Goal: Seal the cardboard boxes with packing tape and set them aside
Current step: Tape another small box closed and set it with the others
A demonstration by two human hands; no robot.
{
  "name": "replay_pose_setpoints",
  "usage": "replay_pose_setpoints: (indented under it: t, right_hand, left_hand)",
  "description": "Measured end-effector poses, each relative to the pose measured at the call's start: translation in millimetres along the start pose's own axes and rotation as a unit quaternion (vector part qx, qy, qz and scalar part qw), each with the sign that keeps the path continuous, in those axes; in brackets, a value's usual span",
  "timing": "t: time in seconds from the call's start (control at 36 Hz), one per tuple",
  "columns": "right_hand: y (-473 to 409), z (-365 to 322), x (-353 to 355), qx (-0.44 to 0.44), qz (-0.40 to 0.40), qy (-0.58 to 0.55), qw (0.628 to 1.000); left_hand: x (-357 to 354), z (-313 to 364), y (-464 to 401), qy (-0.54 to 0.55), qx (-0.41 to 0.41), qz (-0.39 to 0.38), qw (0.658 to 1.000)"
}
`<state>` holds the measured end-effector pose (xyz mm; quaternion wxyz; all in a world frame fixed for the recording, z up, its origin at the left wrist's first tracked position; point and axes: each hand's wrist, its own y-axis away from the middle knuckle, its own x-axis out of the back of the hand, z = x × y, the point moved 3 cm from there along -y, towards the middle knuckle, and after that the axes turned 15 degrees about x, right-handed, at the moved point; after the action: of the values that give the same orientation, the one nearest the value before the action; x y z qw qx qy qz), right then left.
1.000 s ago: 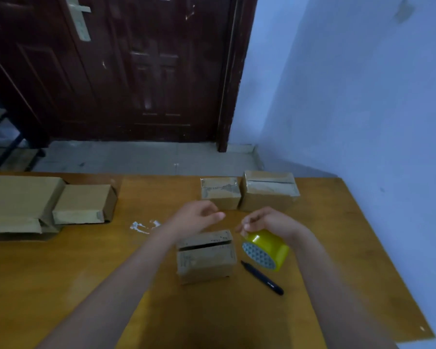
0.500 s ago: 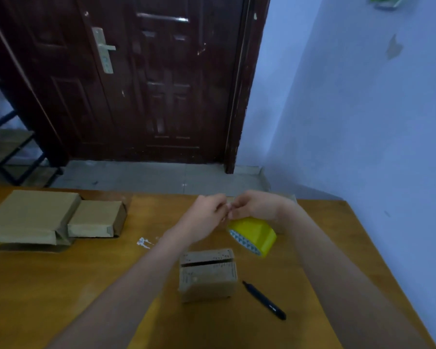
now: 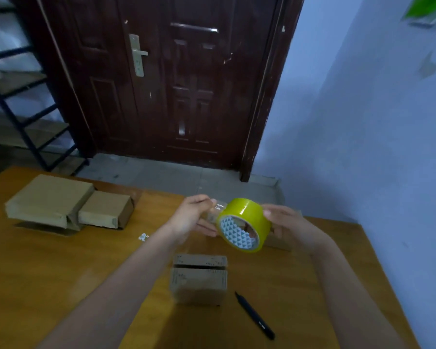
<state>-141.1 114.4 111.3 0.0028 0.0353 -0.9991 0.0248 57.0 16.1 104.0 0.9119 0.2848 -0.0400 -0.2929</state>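
A yellow roll of packing tape (image 3: pixel 247 217) hangs in the air above the table, gripped at its right side by my right hand (image 3: pixel 285 222). My left hand (image 3: pixel 194 217) pinches the clear free end of the tape at the roll's upper left. Below them a small cardboard box (image 3: pixel 199 280) sits on the wooden table (image 3: pixel 48 273), its top flaps meeting at a dark open slit. Two more boxes at the far edge are mostly hidden behind my hands and the roll.
A large flat box (image 3: pixel 45 200) and a smaller box (image 3: pixel 106 210) lie at the table's far left. A black marker (image 3: pixel 254 316) lies right of the small box. White scraps (image 3: pixel 143 236) lie mid-table. A dark door and a blue wall stand beyond.
Both hands rose with the tape roll from just above the small box. My left hand reached the roll and took hold of the tape's free end. The camera tilted up.
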Motion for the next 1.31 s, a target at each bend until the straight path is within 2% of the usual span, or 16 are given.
replay_pose_setpoints:
  t: [0.19,0.28,0.31,0.39,0.44,0.47,0.53,0.67,0.81,0.89,0.92,0.97,1.0,1.03,1.17,1.31]
  right_hand:
    - [4.8,20.4,-7.5,-0.03,-0.055,0.027,0.998]
    - [0.9,21.3,-8.9,-0.077,-0.1,0.136,0.983]
    - [-1.6,22.6,-9.1,-0.096,-0.121,0.213,0.965]
    - [-8.1,33.6,-10.7,-0.164,-0.148,0.429,0.876]
    - [-10.6,41.9,-13.9,-0.185,-0.141,0.5,0.834]
    - [-12.1,46.7,-14.8,-0.184,-0.142,0.513,0.826]
    - [-15.2,55.2,-15.5,-0.166,-0.138,0.501,0.838]
    - [-7.9,70.9,-12.0,-0.112,-0.121,0.361,0.918]
    - [3.3,77.9,-7.7,-0.121,-0.136,0.346,0.921]
    - [5.8,87.0,-14.4,-0.14,-0.161,0.428,0.878]
    - [4.8,93.1,-16.4,-0.148,-0.176,0.48,0.846]
    - [4.1,105.2,-16.5,-0.17,-0.197,0.605,0.752]
    - [5.5,108.9,-14.7,-0.178,-0.198,0.635,0.726]
    - [7.6,112.2,-11.5,-0.186,-0.196,0.636,0.723]
    - [15.6,112.0,-5.2,-0.195,-0.178,0.569,0.779]
    - [6.9,126.0,-18.7,-0.19,-0.176,0.563,0.785]
  left_hand:
    - [1.1,-33.7,-6.1,0.01,0.002,0.009,1.0]
    - [6.9,-53.3,-4.7,0.068,0.011,0.015,0.997]
    - [10.8,-59.0,-3.8,0.094,0.013,0.022,0.995]
    - [24.3,-73.6,-2.1,0.146,0.015,0.046,0.988]
    - [29.4,-82.2,-2.6,0.139,0.018,0.055,0.989]
    - [31.9,-86.8,-3.6,0.134,0.019,0.063,0.989]
    - [38.0,-95.2,-5.5,0.152,0.023,0.084,0.984]
    - [55.2,-125.9,-10.1,0.213,0.05,0.119,0.968]
    - [55.5,-156.8,-18.2,0.22,0.065,0.113,0.967]
    - [53.3,-173.7,-28.2,0.184,0.077,0.112,0.973]
    - [53.2,-177.6,-30.6,0.179,0.082,0.113,0.974]
    - [55.8,-182.2,-34.6,0.175,0.089,0.117,0.974]
    - [57.5,-183.4,-36.2,0.176,0.091,0.114,0.974]
    - [58.1,-183.1,-36.1,0.175,0.094,0.106,0.974]
    - [57.3,-178.1,-34.7,0.21,0.079,0.063,0.973]
    - [63.0,-181.7,-35.6,0.296,0.085,0.071,0.949]
